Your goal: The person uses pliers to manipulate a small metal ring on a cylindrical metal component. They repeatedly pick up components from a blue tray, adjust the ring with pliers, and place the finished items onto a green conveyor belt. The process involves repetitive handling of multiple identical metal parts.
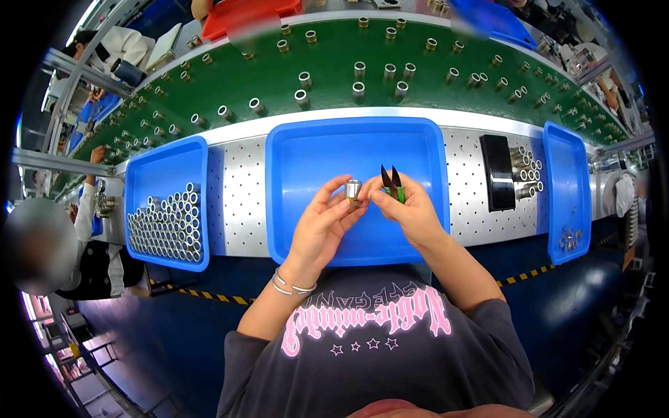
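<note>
My left hand (315,226) is closed around a small shiny metal sleeve (353,188), held upright between thumb and fingers. A bit of yellowish material shows at the sleeve's lower end. In my right hand (419,214) is a pair of small snips (393,187) with green handles and dark blades, points up and slightly apart. The thumb and forefinger of that hand come close to the sleeve's side; whether they touch it, I cannot tell. Both hands are over a large blue tray (296,157), whose visible floor is bare.
A blue tray (167,151) at left holds rows of metal sleeves. At right are a black box (497,174), several sleeves (527,174) and another blue tray (566,164) with small pieces. Beyond runs a green conveyor belt (334,52) carrying scattered sleeves. A person (83,216) is at the left.
</note>
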Motion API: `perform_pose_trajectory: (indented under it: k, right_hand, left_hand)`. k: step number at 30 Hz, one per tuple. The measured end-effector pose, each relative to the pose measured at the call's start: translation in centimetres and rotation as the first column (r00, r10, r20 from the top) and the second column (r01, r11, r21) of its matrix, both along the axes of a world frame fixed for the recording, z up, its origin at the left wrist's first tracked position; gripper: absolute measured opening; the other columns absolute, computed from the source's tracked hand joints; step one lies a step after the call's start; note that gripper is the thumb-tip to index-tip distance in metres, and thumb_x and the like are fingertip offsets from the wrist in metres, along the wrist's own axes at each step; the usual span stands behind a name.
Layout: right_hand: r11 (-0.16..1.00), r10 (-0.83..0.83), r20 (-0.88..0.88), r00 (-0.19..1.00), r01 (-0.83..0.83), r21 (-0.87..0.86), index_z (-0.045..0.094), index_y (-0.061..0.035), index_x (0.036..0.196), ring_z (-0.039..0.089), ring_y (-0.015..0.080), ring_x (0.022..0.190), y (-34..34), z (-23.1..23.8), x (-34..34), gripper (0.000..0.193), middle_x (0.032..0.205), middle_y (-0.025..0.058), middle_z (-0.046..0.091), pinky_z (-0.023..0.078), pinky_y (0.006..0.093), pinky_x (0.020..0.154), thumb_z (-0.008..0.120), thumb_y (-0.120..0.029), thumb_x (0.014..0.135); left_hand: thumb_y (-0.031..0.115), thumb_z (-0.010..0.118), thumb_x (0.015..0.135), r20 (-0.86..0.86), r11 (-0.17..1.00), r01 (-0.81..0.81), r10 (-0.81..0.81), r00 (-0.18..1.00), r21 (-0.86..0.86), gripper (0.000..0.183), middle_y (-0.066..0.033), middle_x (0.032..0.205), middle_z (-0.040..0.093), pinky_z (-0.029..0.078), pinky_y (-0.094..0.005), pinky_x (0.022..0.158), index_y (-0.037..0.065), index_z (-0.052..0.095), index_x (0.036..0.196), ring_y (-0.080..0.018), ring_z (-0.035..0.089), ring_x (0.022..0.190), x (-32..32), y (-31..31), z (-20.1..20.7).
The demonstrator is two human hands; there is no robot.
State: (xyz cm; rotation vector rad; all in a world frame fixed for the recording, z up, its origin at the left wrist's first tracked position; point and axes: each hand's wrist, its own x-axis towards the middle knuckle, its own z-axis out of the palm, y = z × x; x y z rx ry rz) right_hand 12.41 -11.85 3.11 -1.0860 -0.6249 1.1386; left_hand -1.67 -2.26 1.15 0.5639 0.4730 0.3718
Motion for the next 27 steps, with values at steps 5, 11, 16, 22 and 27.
perform_pose_trajectory:
  k: [5,11,16,22,27]
  right_hand:
    - [1.000,0.015,0.005,1.000,-0.015,0.016,0.056,-0.0021,0.087,0.053,0.0084,0.079,-0.1,-0.1,-0.5,0.008,0.083,0.0027,0.058,0.042,0.0228,0.071,0.056,-0.010,0.087]
    - [0.994,-0.081,0.064,0.995,0.085,-0.065,0.053,-0.0031,0.090,0.048,0.0051,0.072,-1.0,-0.9,0.3,0.009,0.078,0.0007,0.054,0.038,0.0188,0.063,0.056,-0.011,0.088]
    - [0.994,-0.091,0.201,0.975,0.102,-0.047,0.053,-0.0034,0.088,0.048,0.0056,0.072,-1.4,-1.1,-0.3,0.009,0.078,0.0007,0.054,0.038,0.0186,0.064,0.056,-0.012,0.088]
    - [0.993,-0.094,0.232,0.968,0.107,-0.042,0.054,-0.0029,0.088,0.049,0.0062,0.073,-1.6,-1.0,-0.5,0.009,0.079,0.0009,0.054,0.040,0.0192,0.065,0.056,-0.011,0.088]
    - [0.979,-0.104,0.492,0.864,0.177,-0.104,0.058,-0.0034,0.095,0.052,0.0078,0.072,-2.4,-0.7,0.5,0.016,0.084,0.0026,0.057,0.042,0.0206,0.062,0.063,-0.006,0.080]
  left_hand:
    - [0.006,0.061,0.083,-0.023,0.991,0.011,-0.008,1.000,0.130,0.043,-0.0088,0.107,0.055,0.047,-0.0295,0.087,0.006,0.042,0.121,-0.0180,0.057,0.100,0.0,-0.3,-0.4]
    - [0.007,0.058,0.085,-0.026,1.000,0.009,-0.009,1.000,0.026,0.043,-0.0107,0.107,0.056,0.049,-0.0285,0.085,0.006,0.041,0.124,-0.0192,0.059,0.095,-0.4,-0.1,-0.7]
    - [0.008,0.058,0.085,-0.035,0.999,-0.017,0.016,0.999,-0.032,0.044,-0.0110,0.109,0.055,0.048,-0.0280,0.086,0.004,0.041,0.126,-0.0194,0.059,0.097,-0.2,-0.2,-0.3]
    - [0.007,0.056,0.086,-0.056,0.999,-0.031,0.032,0.998,0.021,0.046,-0.0120,0.110,0.055,0.048,-0.0274,0.085,0.004,0.039,0.129,-0.0190,0.058,0.097,-0.4,-0.3,-0.8]
    - [0.004,0.057,0.085,-0.105,0.979,-0.030,0.052,0.993,0.201,0.048,-0.0102,0.106,0.054,0.048,-0.0280,0.085,0.003,0.039,0.129,-0.0179,0.058,0.097,-0.3,-0.2,-0.6]
